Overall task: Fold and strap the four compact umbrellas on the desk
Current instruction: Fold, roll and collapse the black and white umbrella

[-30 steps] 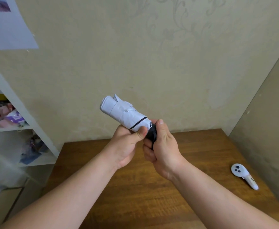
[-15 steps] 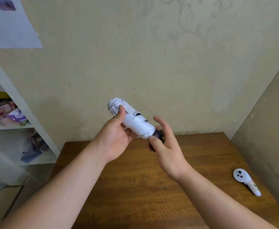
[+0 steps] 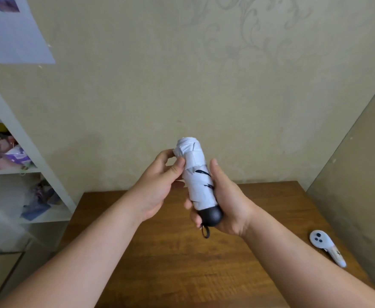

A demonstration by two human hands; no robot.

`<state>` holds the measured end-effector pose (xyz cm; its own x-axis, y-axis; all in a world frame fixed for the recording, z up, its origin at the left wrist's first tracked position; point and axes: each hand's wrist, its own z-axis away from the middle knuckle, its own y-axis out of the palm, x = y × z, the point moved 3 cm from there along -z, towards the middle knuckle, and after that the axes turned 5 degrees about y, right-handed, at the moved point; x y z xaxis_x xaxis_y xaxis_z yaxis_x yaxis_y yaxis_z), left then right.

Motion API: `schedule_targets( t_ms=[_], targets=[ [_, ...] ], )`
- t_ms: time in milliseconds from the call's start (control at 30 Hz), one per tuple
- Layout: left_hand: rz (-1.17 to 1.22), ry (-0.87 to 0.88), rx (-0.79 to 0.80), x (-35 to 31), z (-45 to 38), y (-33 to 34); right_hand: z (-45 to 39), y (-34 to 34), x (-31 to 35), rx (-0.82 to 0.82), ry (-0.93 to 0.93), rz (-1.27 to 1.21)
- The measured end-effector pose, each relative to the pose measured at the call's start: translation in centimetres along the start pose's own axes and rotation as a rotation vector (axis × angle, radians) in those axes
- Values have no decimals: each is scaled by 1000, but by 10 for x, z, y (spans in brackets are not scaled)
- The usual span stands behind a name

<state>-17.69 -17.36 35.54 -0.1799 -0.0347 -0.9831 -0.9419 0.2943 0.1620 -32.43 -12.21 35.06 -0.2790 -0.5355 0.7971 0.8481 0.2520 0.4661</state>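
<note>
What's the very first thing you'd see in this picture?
First, the white umbrella, rolled up, held above the wooden desk in the middle of the picture. The right hand grips its lower end by the black handle, and the left hand pinches the fabric near its top. A white controller lies on the desk's right side.

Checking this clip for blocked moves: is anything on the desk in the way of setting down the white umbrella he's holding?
Nothing visible. The white umbrella is held above the desk by the left hand and right hand. The wood below is bare; the only item, a white controller, lies off at the right edge.
</note>
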Motion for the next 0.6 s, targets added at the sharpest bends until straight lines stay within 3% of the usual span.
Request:
schedule_targets(
  t_ms=[133,200,600],
  targets=[
    [-129,46,-186,3,-2,4,-5,-11,0,-327,-300,209],
    [-195,60,-159,6,0,9,-6,-15,-1,-405,-401,265],
    [-46,39,-15,-3,15,39,5,-12,1,-448,-537,152]
  ],
)
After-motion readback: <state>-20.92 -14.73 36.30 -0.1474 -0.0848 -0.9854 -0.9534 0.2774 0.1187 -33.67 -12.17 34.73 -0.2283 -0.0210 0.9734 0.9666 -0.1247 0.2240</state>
